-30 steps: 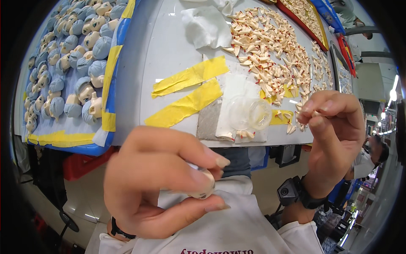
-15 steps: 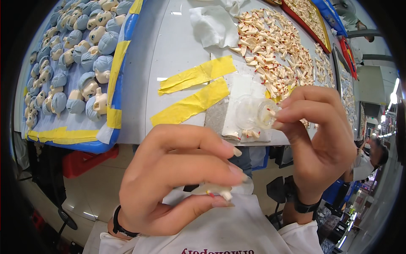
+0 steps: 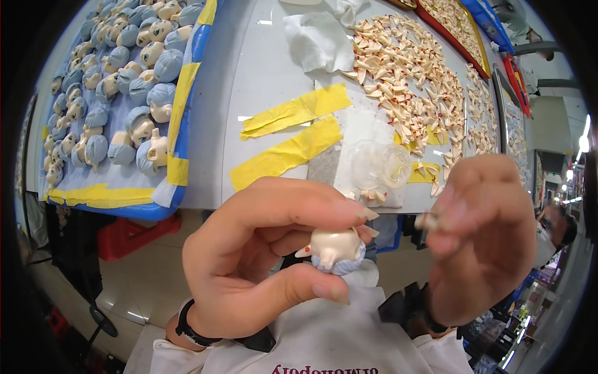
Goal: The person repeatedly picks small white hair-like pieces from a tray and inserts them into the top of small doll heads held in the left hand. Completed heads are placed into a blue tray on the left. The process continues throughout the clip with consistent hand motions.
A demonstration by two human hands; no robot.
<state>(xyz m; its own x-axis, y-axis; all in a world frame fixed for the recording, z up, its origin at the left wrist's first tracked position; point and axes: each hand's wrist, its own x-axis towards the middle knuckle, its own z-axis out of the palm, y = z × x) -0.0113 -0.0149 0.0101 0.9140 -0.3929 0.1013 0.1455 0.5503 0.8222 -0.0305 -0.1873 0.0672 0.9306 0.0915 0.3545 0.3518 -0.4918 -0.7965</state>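
Observation:
My left hand (image 3: 255,243) is closed around a small doll head (image 3: 336,244), gripped between thumb and fingers. Its cream neck side is upward and its pale blue hair shows below. A pointed ear with a red spot (image 3: 304,250) sticks out of its left side. My right hand (image 3: 483,243), smeared by motion, pinches a small cream piece (image 3: 427,220) that looks like one of the pointed ears. Beyond both hands, a clear round cup (image 3: 393,166) stands on a white pad on the table, with loose ear pieces (image 3: 374,196) next to it.
A blue tray (image 3: 140,213) at left holds many blue-haired doll heads. Red-tipped ear pieces (image 3: 405,75) form a large pile at right. Yellow tape strips (image 3: 286,154) and a white cloth (image 3: 317,42) lie on the table. A red tray (image 3: 458,47) holds more pieces.
My right hand has drawn back from the clear cup toward me, carrying a small piece. My left hand has turned, bringing the doll head into plain view.

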